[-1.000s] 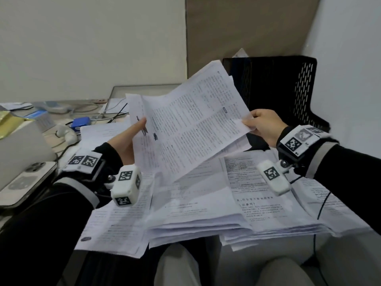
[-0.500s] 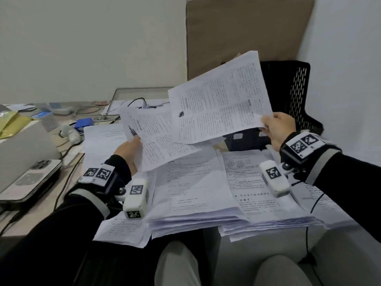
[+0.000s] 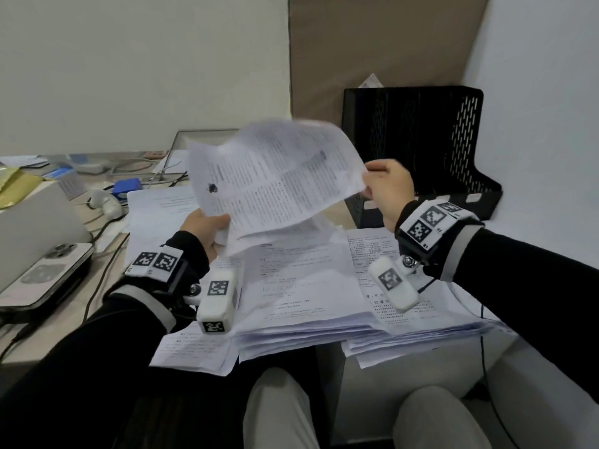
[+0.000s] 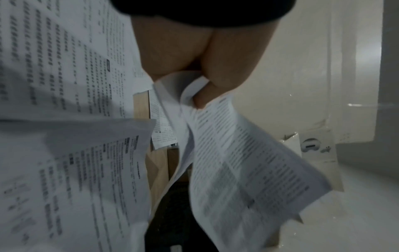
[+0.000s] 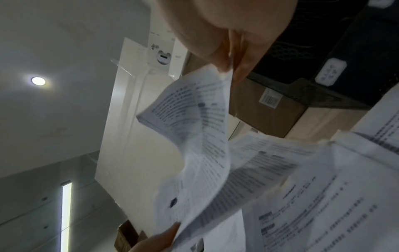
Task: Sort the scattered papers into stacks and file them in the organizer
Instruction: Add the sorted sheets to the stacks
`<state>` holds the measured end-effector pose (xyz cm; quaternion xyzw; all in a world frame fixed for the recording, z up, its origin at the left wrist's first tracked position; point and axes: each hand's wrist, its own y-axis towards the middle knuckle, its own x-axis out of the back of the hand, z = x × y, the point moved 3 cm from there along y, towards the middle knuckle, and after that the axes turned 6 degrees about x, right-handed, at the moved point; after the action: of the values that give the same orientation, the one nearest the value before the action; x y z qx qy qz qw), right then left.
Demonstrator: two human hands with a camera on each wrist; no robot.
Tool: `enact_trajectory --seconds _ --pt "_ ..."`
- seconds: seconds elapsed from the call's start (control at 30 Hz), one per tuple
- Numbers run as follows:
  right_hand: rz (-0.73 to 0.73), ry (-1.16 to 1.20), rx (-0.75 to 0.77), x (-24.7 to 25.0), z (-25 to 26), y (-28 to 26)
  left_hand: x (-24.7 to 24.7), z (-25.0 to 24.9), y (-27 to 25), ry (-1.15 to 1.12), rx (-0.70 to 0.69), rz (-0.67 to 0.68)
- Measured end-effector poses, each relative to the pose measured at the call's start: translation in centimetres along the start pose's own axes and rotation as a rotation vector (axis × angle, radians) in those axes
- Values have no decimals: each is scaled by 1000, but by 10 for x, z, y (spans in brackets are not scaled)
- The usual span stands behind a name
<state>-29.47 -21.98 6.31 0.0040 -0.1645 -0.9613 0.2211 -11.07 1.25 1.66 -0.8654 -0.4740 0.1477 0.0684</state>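
Sorting well under way, filing not begun. Printed sheets (image 3: 275, 183) held in the air in front of the black mesh organizer (image 3: 418, 147), blurred with motion and curling. Left hand (image 3: 207, 226) gripping the lower left corner, fingers and thumb curled round the paper edge; more than one sheet in that grip, judging from the left wrist view, where separate leaves fan out from the fingers (image 4: 218, 81). Right hand (image 3: 389, 189) pinching the right edge of the top sheet between thumb and fingertips, close to the organizer's front.

Below the raised sheets, towards the sitter from the organizer, two thick stacks on the table (image 3: 107, 254): a middle stack (image 3: 304, 293) and a right stack (image 3: 421, 319), side by side, edges ragged and not squared. Single loose pages left of the middle stack, one near (image 3: 191, 348) hanging over the table edge, one farther back (image 3: 155, 209).

Organizer upright at the back right corner, against the wall. Slots dark; only one pale corner of something showing above its back rim, contents otherwise impossible to tell.

Left to do, by the look of it: placing the held sheets on a stack, gathering the loose pages, squaring the stacks, then sliding each into the organizer.
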Motion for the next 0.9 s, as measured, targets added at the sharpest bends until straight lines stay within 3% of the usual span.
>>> enact_trajectory --seconds 0.1,0.27,0.37,0.43,0.6,0.7,0.77,0.9 --pt "-50 10 -75 13 3 4 2 -5 2 -204 -69 -26" --pt "500 80 -377 0 15 -26 -23 -6 5 -360 -72 25" --pt "672 111 -412 -10 20 -39 -58 -5 -3 -369 -31 138" --pt "630 154 -400 -13 23 -38 -81 -1 -13 -359 4 225" --pt "349 191 -388 -1 11 -24 -104 14 -29 -252 123 369" --pt "331 56 -389 3 -6 -26 -98 24 -32 -112 244 391" --pt "360 -6 -337 2 -13 -28 -85 25 -27 -78 248 336" --pt "424 -73 -227 9 -16 -27 -41 15 -13 -222 186 116"
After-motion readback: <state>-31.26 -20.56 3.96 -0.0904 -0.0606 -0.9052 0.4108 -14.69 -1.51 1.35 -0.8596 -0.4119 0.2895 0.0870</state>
